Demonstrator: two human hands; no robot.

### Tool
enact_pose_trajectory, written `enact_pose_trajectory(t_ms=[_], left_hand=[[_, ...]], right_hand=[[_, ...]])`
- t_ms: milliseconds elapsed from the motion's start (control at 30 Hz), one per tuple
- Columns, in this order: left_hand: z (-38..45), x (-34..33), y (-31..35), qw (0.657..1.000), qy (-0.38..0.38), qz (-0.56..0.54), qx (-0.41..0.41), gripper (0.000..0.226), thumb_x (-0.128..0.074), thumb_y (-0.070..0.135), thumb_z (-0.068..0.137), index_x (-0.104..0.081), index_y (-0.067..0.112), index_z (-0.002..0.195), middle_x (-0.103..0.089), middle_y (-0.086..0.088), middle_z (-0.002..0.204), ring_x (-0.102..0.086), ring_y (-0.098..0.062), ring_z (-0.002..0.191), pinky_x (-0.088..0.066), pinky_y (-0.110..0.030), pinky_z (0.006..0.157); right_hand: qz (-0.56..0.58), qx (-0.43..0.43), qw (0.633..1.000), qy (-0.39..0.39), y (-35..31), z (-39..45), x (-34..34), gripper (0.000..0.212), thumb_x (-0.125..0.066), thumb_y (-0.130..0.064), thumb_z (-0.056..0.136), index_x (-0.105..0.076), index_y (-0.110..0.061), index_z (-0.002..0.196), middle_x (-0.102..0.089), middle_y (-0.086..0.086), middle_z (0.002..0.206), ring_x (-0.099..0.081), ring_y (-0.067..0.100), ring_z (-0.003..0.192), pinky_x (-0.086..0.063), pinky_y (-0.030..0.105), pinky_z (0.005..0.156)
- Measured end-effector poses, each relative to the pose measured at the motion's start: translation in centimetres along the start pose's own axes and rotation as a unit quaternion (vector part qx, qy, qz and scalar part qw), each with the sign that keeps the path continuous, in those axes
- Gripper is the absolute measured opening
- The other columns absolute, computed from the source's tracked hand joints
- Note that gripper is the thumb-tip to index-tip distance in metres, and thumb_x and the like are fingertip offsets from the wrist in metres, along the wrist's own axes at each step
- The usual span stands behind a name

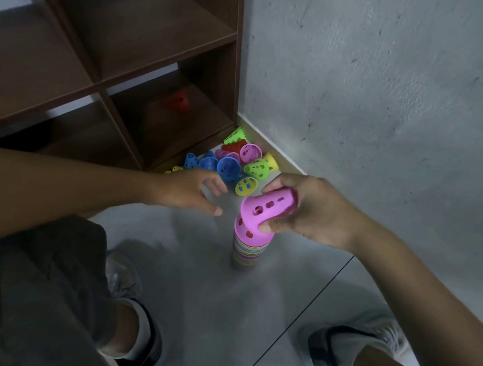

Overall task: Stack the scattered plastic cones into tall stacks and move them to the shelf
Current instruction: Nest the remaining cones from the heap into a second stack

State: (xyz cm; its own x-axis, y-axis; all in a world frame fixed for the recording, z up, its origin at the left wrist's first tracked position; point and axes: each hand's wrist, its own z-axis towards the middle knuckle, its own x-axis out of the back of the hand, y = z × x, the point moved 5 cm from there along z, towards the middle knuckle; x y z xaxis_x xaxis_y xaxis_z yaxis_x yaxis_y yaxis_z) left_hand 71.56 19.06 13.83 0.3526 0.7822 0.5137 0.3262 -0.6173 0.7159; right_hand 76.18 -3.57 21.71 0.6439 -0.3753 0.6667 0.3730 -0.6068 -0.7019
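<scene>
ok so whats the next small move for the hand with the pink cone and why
Probably tip the pink cone upright and lower it onto the stack. The right hand grips it tilted just above the stack's pink top, while the left hand reaches empty toward the loose cones on the floor.

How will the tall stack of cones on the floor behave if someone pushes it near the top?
The stack is tall and narrow, so it would probably tip. The cones look thin and perforated, so likely light. It stands free on the smooth floor, so it may slide.
</scene>
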Motion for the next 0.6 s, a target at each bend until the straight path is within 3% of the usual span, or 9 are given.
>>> enact_pose_trajectory(t_ms=[67, 167, 233, 333, 400, 500, 600], left_hand=[[0.4, 0.9, -1.4, 1.000, 0.027, 0.009, 0.008, 0.057, -0.091, 0.044, 0.062, -0.067, 0.029, 0.112, -0.066, 0.005, 0.116, -0.067, -0.009, 0.094, -0.058, -0.034, 0.091], [1.2, 1.7, -3.7, 0.997, 0.069, 0.004, 0.028, 0.043, -0.085, 0.019, 0.079, -0.067, 0.012, 0.117, -0.067, -0.004, 0.117, -0.062, 0.000, 0.081, -0.046, -0.006, 0.060], [1.5, 2.0, -5.7, 0.995, 0.089, 0.003, 0.042, 0.034, -0.082, 0.013, 0.082, -0.068, 0.010, 0.113, -0.067, -0.007, 0.117, -0.060, 0.003, 0.075, -0.041, -0.003, 0.053], [1.8, 2.2, -8.1, 0.992, 0.112, 0.003, 0.059, 0.026, -0.081, 0.008, 0.082, -0.066, 0.011, 0.102, -0.066, -0.011, 0.118, -0.058, 0.003, 0.068, -0.040, -0.003, 0.051], [2.1, 2.4, -9.2, 0.990, 0.124, 0.010, 0.061, 0.030, -0.080, 0.005, 0.083, -0.066, 0.004, 0.108, -0.063, -0.009, 0.116, -0.055, 0.002, 0.067, -0.038, -0.003, 0.050], [2.7, 2.9, -10.0, 0.986, 0.155, 0.016, 0.051, 0.035, -0.079, 0.000, 0.082, -0.064, -0.004, 0.113, -0.058, -0.009, 0.115, -0.053, -0.006, 0.077, -0.037, -0.001, 0.052], [3.3, 3.7, -10.8, 0.983, 0.173, 0.023, 0.062, 0.033, -0.076, -0.007, 0.082, -0.060, 0.000, 0.109, -0.055, -0.005, 0.106, -0.053, -0.010, 0.085, -0.040, -0.001, 0.059]], right_hand=[[-0.014, 0.002, 1.000, 0.008, 0.2, 0.3, -1.1, 0.051, -0.094, -0.031, 0.062, -0.068, -0.030, 0.107, -0.068, -0.013, 0.096, -0.064, 0.003, 0.086, -0.053, 0.023, 0.078], [-0.035, 0.014, 0.998, 0.041, 0.3, 0.6, -2.3, 0.049, -0.093, -0.034, 0.063, -0.068, -0.026, 0.104, -0.063, -0.008, 0.097, -0.059, 0.007, 0.089, -0.050, 0.025, 0.078], [-0.039, 0.018, 0.998, 0.048, 1.0, 0.8, -3.5, 0.049, -0.092, -0.035, 0.064, -0.067, -0.025, 0.106, -0.061, -0.006, 0.100, -0.054, 0.012, 0.097, -0.045, 0.027, 0.080], [-0.040, 0.006, 0.999, 0.032, 3.0, 1.2, -4.9, 0.065, -0.091, -0.036, 0.064, -0.062, -0.028, 0.121, -0.055, -0.007, 0.115, -0.042, 0.014, 0.115, -0.037, 0.023, 0.087], [-0.035, 0.002, 0.999, 0.004, 4.4, 1.3, -5.1, 0.082, -0.093, -0.037, 0.060, -0.055, -0.031, 0.133, -0.049, -0.009, 0.127, -0.035, 0.012, 0.123, -0.037, 0.023, 0.097], [-0.025, -0.020, 0.999, -0.021, 7.8, 1.5, -4.7, 0.096, -0.095, -0.038, 0.054, -0.049, -0.041, 0.138, -0.044, -0.013, 0.136, -0.036, 0.013, 0.129, -0.041, 0.033, 0.107], [-0.056, -0.080, 0.995, -0.014, 12.4, 1.7, -3.9, 0.102, -0.088, -0.057, 0.045, -0.044, -0.050, 0.137, -0.041, -0.011, 0.139, -0.041, 0.020, 0.130, -0.044, 0.045, 0.107]])
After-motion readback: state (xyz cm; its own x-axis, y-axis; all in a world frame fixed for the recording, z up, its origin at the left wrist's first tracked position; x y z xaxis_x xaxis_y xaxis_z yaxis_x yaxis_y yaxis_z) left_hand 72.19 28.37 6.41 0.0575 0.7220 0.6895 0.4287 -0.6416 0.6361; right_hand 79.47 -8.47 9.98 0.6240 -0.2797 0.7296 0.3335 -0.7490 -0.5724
